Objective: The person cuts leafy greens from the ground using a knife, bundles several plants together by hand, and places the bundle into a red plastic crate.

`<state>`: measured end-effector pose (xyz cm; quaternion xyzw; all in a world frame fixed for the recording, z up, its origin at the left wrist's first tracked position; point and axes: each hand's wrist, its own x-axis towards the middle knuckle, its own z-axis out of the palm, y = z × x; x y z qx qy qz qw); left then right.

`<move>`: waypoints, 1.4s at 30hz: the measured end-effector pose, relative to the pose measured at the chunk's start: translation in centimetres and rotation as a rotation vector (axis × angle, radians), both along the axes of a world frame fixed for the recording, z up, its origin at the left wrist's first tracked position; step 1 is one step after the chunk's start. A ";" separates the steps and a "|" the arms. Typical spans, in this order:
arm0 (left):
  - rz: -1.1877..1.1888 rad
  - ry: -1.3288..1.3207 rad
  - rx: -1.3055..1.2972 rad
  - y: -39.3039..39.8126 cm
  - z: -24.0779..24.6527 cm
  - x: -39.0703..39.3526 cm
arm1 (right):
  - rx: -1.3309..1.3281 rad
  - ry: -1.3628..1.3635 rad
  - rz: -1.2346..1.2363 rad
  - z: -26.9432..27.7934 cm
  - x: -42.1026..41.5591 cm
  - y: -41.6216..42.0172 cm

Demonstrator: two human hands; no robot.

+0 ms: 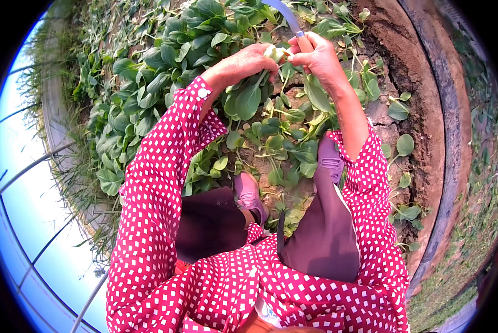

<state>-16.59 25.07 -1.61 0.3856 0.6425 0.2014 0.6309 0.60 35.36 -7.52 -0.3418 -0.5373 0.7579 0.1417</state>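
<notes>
My left hand (249, 63) is closed around a leafy green plant (249, 100), like bok choy, with its pale stem base up and its leaves hanging below. In my right hand (321, 60) is a sickle (288, 16) with a wooden handle and a curved metal blade that points up and away, past the top of the view. The thumb and fingertips of my right hand also touch the pale base of the plant, close to my left fingers. Part of the plant is hidden behind my left hand.
Dense leafy greens (149, 87) grow to the left. Cut and loose leaves (290, 145) lie on cracked soil around my pink shoes (249, 193). On the right, a bare soil ridge (424, 95) runs beside a dark strip (444, 104). Metal poles (32, 170) and grass edge the left.
</notes>
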 end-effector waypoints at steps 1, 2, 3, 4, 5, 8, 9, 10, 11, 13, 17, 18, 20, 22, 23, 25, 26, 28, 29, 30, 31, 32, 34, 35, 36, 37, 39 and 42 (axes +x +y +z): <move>0.055 -0.069 -0.030 -0.2 -0.6 -0.1 | 0.012 -0.025 0.003 -0.3 0.3 0.1; 0.077 -0.088 -0.074 -0.4 -1.1 -0.3 | 0.046 -0.094 -0.036 -1.4 0.4 0.3; 0.088 -0.119 -0.116 -0.2 -1.8 -0.3 | 0.084 -0.177 -0.086 -3.1 0.9 0.6; 0.026 -0.021 -0.128 0.2 -2.4 -0.4 | 0.099 -0.293 -0.094 -5.2 1.4 1.2; -0.062 0.189 -0.030 0.9 -2.5 -0.5 | 0.366 -0.462 0.028 -7.5 1.5 1.4; -0.330 0.844 0.380 3.8 -4.7 -0.7 | 0.411 -0.511 -0.011 -8.4 -0.8 1.1; -0.404 0.959 0.450 5.8 -5.6 -0.3 | 0.361 -0.523 -0.039 -9.8 -1.0 1.7; -0.497 1.044 0.431 7.2 -5.8 -1.0 | 0.310 -0.509 -0.053 -10.2 -2.2 2.0; -0.591 1.127 0.411 8.5 -6.0 -1.7 | 0.284 -0.529 -0.045 -10.5 -3.5 1.9; -0.703 1.275 0.177 8.5 -7.6 -4.2 | 0.410 -0.553 -0.028 -8.8 -6.0 1.1; -0.611 1.243 0.228 7.0 -8.9 -5.3 | 0.487 -0.636 0.071 -10.5 -6.5 1.2; -0.601 1.229 0.225 6.5 -8.9 -5.5 | 0.500 -0.635 0.076 -10.8 -6.9 1.1; -0.578 1.203 0.218 5.7 -9.1 -5.8 | 0.408 -0.656 0.099 -11.4 -7.8 0.9; -0.558 1.193 0.254 5.5 -9.2 -5.6 | 0.472 -0.636 0.148 -13.2 -8.2 1.3; -0.555 1.182 0.290 6.2 -9.1 -5.1 | 0.579 -0.613 0.174 -15.4 -7.8 2.2; -0.544 1.196 0.285 5.5 -9.3 -5.7 | 0.646 -0.562 0.185 -14.6 -8.4 1.8; -0.539 1.203 0.284 5.2 -9.5 -5.9 | 0.615 -0.555 0.151 -14.2 -8.6 1.7; -0.540 1.196 0.279 4.8 -9.2 -5.9 | 0.535 -0.593 0.154 -13.1 -8.6 2.1; -0.540 1.193 0.276 4.6 -9.0 -5.9 | 0.488 -0.635 0.191 -12.5 -8.3 2.6; -0.551 1.218 0.250 4.3 -8.2 -5.4 | 0.313 -0.717 0.313 -9.7 -7.6 3.0; -0.485 1.206 0.346 4.1 -8.1 -5.2 | 0.407 -0.672 0.276 -10.1 -6.3 3.3; -0.417 1.191 0.441 3.9 -7.9 -5.0 | 0.478 -0.586 0.114 -10.4 -4.8 3.5; -0.305 1.118 0.561 3.6 -6.2 -3.8 | 0.252 -0.320 -0.209 -9.1 -2.9 2.9; -0.239 1.038 0.511 3.2 -3.9 -2.1 | -0.048 -0.142 -0.362 -7.6 -2.3 2.5; -0.146 0.959 0.547 2.2 -2.6 -0.9 | -0.174 0.063 -0.503 -5.5 -2.3 2.0; -0.054 0.872 0.586 1.5 -1.8 0.4 | -0.245 0.150 -0.586 -3.7 -2.0 1.8; 0.014 0.663 0.649 0.4 -0.7 3.3 | -0.249 0.315 -0.598 -2.0 -1.2 2.0; 0.191 0.462 0.557 -1.8 -0.6 6.3 | -0.037 0.202 -0.533 -0.2 0.5 1.2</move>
